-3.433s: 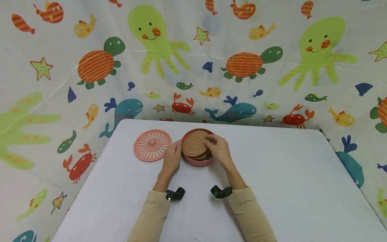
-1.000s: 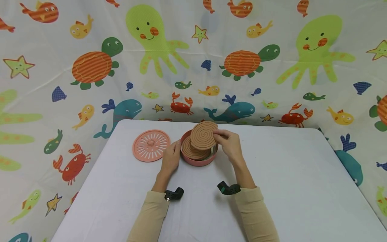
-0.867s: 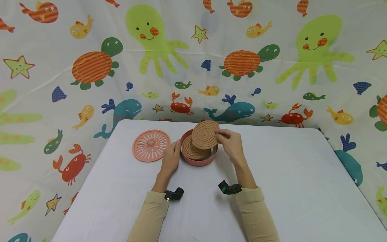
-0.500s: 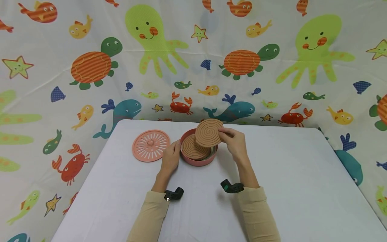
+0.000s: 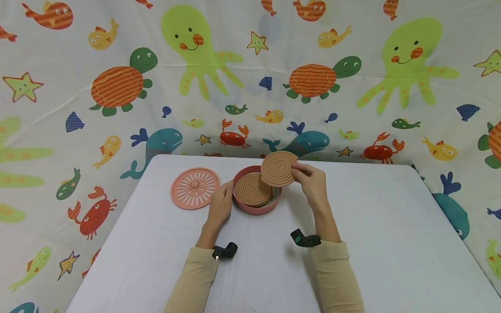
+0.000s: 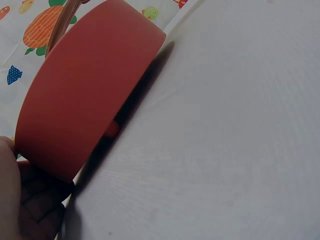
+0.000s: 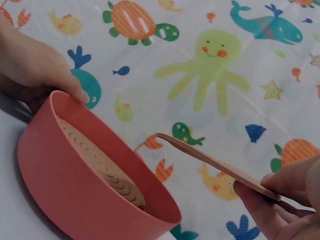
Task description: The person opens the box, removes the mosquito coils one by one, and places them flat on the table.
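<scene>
Tan sleeves [image 5: 193,278] are nearest us, over the white table [image 5: 403,239]. Our left hand [image 5: 221,202] grips the side of the red bowl [image 5: 256,211]; a firm hold there should stop it sliding. The pink lid [image 5: 195,191] lies beside that hand, toward the far left corner. A low coil [image 5: 252,190] sits in the bowl. Our right hand [image 5: 314,184] pinches the high coil [image 5: 278,168], tilted and just apart from the bowl, near the far edge. We think it could snap, so a soft pinch and slow moves past the rim would be best.
</scene>
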`<state>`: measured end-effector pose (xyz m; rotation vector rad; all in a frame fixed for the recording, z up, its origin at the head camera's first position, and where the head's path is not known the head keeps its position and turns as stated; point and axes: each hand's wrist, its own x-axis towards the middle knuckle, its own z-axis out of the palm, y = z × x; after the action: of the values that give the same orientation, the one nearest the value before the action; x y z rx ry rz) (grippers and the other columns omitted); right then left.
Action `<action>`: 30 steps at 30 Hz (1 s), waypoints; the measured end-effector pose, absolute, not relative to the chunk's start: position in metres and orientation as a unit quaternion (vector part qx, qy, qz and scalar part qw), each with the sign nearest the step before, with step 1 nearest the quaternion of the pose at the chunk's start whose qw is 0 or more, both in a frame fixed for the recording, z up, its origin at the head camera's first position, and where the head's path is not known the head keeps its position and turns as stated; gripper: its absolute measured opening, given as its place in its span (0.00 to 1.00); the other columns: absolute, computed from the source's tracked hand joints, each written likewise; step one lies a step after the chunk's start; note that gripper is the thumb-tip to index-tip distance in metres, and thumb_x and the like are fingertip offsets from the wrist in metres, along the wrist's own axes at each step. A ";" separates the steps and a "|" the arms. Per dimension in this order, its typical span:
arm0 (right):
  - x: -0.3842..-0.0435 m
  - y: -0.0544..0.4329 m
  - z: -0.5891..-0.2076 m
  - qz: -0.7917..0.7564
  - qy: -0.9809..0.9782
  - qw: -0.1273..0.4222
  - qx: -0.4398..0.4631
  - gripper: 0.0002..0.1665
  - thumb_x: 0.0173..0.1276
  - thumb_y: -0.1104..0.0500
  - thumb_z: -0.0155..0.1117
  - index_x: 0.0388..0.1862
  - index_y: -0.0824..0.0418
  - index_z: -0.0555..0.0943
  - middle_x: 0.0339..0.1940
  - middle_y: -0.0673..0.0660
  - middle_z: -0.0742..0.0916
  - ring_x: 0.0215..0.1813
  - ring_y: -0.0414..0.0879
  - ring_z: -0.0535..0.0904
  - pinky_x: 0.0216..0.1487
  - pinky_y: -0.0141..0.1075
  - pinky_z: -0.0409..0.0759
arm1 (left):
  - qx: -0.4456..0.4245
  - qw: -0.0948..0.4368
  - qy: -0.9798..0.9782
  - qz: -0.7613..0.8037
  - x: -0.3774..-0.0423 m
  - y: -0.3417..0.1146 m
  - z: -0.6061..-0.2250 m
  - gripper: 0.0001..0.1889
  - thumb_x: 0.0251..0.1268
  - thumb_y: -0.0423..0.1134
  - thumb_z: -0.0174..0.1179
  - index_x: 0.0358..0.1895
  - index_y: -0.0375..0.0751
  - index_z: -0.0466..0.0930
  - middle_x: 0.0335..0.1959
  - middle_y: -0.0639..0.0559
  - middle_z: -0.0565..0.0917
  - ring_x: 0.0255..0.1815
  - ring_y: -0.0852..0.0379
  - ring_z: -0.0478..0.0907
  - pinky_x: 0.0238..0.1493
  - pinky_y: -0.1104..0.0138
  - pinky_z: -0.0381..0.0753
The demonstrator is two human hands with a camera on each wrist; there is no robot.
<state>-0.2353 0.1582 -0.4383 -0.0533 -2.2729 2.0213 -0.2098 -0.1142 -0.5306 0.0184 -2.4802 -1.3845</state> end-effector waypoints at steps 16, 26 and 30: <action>-0.237 0.171 -0.439 0.664 -0.743 0.068 -0.055 0.16 0.73 0.60 0.62 0.55 0.67 0.84 0.54 0.61 0.85 0.43 0.38 0.85 0.47 0.23 0.84 | 0.010 0.147 -0.862 -0.485 -0.210 -0.114 -0.530 0.23 0.82 0.50 0.43 0.60 0.39 0.82 0.58 0.41 0.85 0.65 0.45 0.80 0.65 0.50 0.78; -0.241 0.179 -0.442 0.667 -0.737 0.067 -0.081 0.16 0.74 0.61 0.62 0.56 0.66 0.84 0.54 0.60 0.85 0.45 0.39 0.85 0.47 0.23 0.84 | 0.006 0.151 -0.858 -0.490 -0.210 -0.114 -0.530 0.23 0.82 0.50 0.44 0.61 0.39 0.82 0.58 0.42 0.85 0.65 0.46 0.79 0.66 0.51 0.78; -0.243 0.182 -0.445 0.666 -0.736 0.074 -0.090 0.15 0.74 0.61 0.62 0.56 0.65 0.84 0.53 0.59 0.85 0.45 0.39 0.84 0.47 0.23 0.84 | 0.008 0.149 -0.860 -0.489 -0.210 -0.114 -0.529 0.23 0.82 0.50 0.43 0.61 0.39 0.81 0.59 0.42 0.85 0.66 0.46 0.79 0.66 0.51 0.78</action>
<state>-0.2430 0.1821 -0.4445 -0.2716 -2.2098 2.0002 -0.2100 -0.1140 -0.5293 0.0221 -2.4710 -1.4041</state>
